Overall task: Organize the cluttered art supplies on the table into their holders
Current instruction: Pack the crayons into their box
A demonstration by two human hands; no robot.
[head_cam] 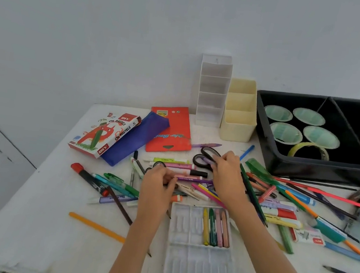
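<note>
Table point(35, 220) carried everything. Bin point(308, 169) sat just right of cream holder point(238, 126); white holder point(212, 94) stood against its left side. Tray point(197, 270) lay well in front of cream holder, four pastels point(216, 229) in it. Pens point(177, 165) were piled between.

Scissors point(204, 155), on the pile's cream-holder side: rigid, probably the heaviest item, take by the handles. Marker point(193, 180): light, stiff, probably rolls, so pinch mid-barrel.

Left hand point(157, 188) pinched the marker's end, fingers curled. Right hand point(226, 177) covered the scissors' handles, fingers bent; couldn't tell if it was gripping.
</note>
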